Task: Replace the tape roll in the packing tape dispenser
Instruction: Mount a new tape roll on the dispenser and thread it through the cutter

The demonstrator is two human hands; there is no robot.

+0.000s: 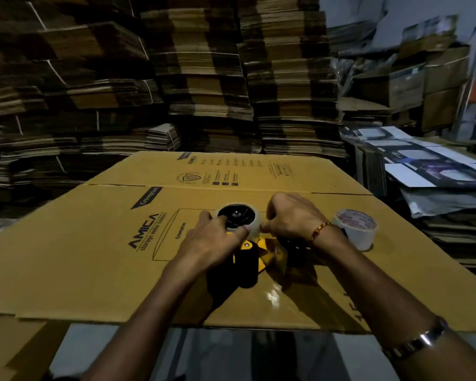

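Fingers (241, 229) of the left hand (217, 240) are curling over the near rim of the clear tape roll (254, 224) sitting on the black spoked hub (235, 214), pressing it down, while the right hand (291, 218) is pinching at the roll's right edge, though I can't tell if it's actually got the loose end. The yellow-and-black packing tape dispenser (249, 257) is lying on its side under both hands, handle pointing back at the person, on a flattened printed brown cardboard box (107, 243) serving as the desk. A second white-cored tape roll (357, 229) is standing just right of the right wrist. Looks like the roll is seated, so I'd guess threading the end through to the blade comes next, which needs a clean peel.
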